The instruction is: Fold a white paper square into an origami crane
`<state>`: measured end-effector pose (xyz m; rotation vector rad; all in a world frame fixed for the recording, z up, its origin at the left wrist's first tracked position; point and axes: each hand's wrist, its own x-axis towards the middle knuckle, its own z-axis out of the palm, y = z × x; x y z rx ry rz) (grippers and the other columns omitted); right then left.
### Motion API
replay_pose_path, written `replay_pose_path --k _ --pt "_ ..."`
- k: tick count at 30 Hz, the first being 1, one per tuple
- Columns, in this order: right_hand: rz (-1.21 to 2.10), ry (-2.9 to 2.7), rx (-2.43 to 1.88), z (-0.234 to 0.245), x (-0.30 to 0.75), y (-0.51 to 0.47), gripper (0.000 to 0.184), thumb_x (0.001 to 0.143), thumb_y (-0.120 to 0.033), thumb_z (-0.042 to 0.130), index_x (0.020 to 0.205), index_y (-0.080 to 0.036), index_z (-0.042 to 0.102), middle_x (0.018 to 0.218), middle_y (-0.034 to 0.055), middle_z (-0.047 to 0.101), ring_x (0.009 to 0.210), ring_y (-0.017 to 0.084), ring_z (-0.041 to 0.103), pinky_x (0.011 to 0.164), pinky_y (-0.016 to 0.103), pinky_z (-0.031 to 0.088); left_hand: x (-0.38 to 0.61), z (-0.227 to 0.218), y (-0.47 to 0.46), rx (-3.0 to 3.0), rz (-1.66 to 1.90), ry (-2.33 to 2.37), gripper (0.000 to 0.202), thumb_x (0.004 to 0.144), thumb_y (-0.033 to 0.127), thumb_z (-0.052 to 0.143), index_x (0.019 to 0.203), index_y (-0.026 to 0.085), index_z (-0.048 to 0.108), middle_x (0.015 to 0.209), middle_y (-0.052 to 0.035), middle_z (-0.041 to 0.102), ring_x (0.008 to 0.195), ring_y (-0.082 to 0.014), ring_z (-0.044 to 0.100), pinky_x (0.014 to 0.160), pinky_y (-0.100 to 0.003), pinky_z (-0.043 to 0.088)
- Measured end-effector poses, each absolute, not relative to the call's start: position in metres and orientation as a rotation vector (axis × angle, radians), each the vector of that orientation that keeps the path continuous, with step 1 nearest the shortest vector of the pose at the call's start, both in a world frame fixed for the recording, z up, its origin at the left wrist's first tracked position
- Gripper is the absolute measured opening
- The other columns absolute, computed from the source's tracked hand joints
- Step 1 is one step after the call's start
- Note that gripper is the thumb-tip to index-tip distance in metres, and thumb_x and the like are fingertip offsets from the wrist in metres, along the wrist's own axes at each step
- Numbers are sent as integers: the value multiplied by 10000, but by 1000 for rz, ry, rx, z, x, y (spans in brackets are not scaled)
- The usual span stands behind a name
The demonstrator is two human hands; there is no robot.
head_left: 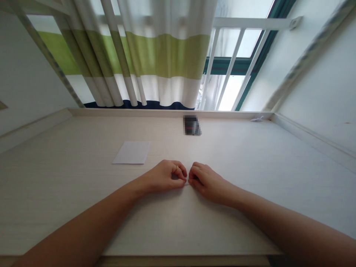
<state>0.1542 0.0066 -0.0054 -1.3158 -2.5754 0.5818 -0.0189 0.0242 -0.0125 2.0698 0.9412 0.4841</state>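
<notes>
Close together over the pale tabletop [172,222], my two hands nearly meet at the fingertips. My left hand [169,175], with a ring on one finger, is closed in a pinch of thumb and fingers. My right hand [204,180] is likewise closed, its fingers curled towards the left one. A thin whitish edge shows between the fingertips, too small to name; the hands hide anything more. Beyond my left hand lies a flat white sheet of paper [131,152].
A dark, pixelated object [191,125] stands near the tabletop's raised back edge [133,113]. A small whitish scrap [257,119] lies in the far right corner. Behind are a white-and-green curtain [167,55] and a white railing [253,24]. Walls flank both sides.
</notes>
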Motion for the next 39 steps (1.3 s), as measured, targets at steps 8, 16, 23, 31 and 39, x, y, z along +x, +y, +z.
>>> replay_pose_path --k 8,16,23,31,39 --pt "566 -2560 -1331 -7 154 5 85 761 -103 454 703 -143 502 771 50 509 696 134 462 666 256 372 -17 -17 26 1970 522 955 53 623 162 615 578 143 594 799 -13 604 710 -118 571 686 -219 429" --pt "613 -2469 -1402 -9 155 8 83 721 -71 470 727 -148 496 753 34 534 685 131 470 627 235 360 -14 -17 25 1963 520 981 96 635 140 603 557 145 546 792 -6 589 705 -110 552 681 -213 421" --pt "673 -2455 -1395 -10 158 10 113 704 -54 453 706 -161 489 699 7 528 624 111 448 578 212 336 -14 -16 25 1982 513 987 112 633 120 595 547 149 529 794 -2 581 703 -107 542 673 -205 411" --pt "729 -2504 -1318 -6 163 13 66 732 -99 477 717 -156 505 721 6 522 628 105 455 586 215 342 -13 -15 24 1996 527 983 109 633 105 579 547 148 529 794 -6 579 709 -110 543 680 -205 409" --pt "750 -2535 -1278 -5 163 15 83 756 -125 490 712 -149 556 780 28 533 663 113 485 616 227 365 -13 -15 22 1975 532 994 93 637 110 574 554 147 554 814 -14 590 723 -116 558 694 -212 420"
